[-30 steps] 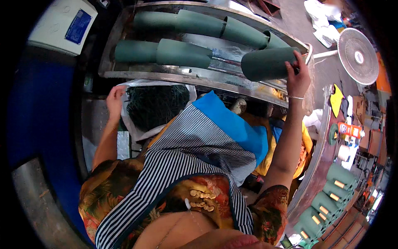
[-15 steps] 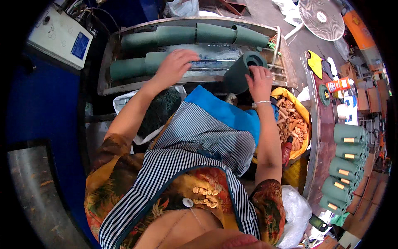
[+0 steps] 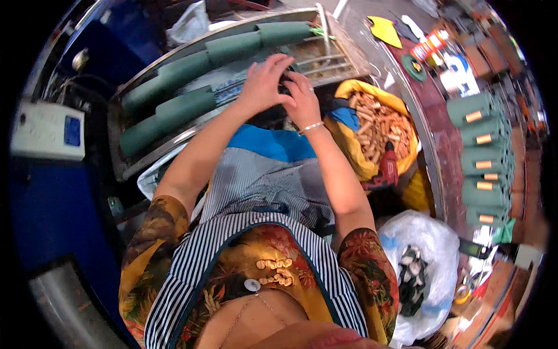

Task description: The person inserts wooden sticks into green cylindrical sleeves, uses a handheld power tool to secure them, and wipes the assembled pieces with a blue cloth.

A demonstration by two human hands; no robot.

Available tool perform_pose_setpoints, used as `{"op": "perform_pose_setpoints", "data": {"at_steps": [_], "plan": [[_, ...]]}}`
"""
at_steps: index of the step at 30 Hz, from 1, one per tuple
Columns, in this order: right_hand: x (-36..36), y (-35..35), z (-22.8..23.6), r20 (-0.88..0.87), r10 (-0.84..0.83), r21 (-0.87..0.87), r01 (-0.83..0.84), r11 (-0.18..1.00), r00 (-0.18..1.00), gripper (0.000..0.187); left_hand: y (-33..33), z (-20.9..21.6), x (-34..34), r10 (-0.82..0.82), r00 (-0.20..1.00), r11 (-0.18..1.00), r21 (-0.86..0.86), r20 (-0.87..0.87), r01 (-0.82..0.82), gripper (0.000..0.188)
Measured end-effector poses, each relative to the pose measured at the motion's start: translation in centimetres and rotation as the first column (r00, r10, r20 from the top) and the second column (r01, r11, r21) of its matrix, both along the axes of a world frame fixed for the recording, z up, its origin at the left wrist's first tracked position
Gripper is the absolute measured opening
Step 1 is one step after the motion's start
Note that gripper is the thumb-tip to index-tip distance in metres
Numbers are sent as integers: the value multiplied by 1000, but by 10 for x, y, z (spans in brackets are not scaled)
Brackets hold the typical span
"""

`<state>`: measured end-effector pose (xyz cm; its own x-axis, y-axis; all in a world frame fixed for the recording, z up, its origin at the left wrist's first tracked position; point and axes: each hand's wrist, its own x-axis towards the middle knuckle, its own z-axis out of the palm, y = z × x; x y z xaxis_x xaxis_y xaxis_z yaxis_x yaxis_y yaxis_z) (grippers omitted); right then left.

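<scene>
My left hand and my right hand meet at the near side of a long metal-edged trough. Their fingers curl around a dark green hollow roll; only a sliver of it shows between them, the rest hidden behind the hands. Inside the trough, a far row of green rolls lies end to end. A shorter near row lies left of my hands, with bare metal rods at the trough's right end.
Right of my hands stands a yellow sack of small brown tubes, with a red power tool on its rim. Labelled green rolls line the table at right. A white sack holds dark scraps below.
My left hand has come across to the right and joined my right hand at the green roll. The whole view has shifted and turned, bringing the white sack of scraps into sight.
</scene>
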<state>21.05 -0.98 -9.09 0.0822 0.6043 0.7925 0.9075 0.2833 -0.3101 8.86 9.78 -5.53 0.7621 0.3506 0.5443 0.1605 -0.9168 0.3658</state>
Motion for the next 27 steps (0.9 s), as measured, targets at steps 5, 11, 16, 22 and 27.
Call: {"op": "perform_pose_setpoints", "data": {"at_steps": [5, 11, 16, 22, 27], "plan": [[7, 2, 11, -102, -174, -126, 161, 979, 979, 31, 43, 12, 62, 189, 975, 935, -324, 116, -143, 61], [-3, -4, -7, -297, 40, -3, -43, 999, 954, 43, 68, 37, 96, 200, 635, 943, -31, -746, -332, 61], [110, -68, -75, 99, -495, -642, 436, 631, 863, 46, 70, 24, 70, 298, 686, 930, 40, -664, -365, 53], [176, -110, -161, 251, -448, -476, 513, 715, 858, 28, 97, 21, 29, 282, 648, 955, 145, -707, -257, 59], [163, -90, -120, -219, -782, -627, 530, 571, 584, 31, 103, 39, -6, 259, 721, 916, -75, -642, -395, 41]]}}
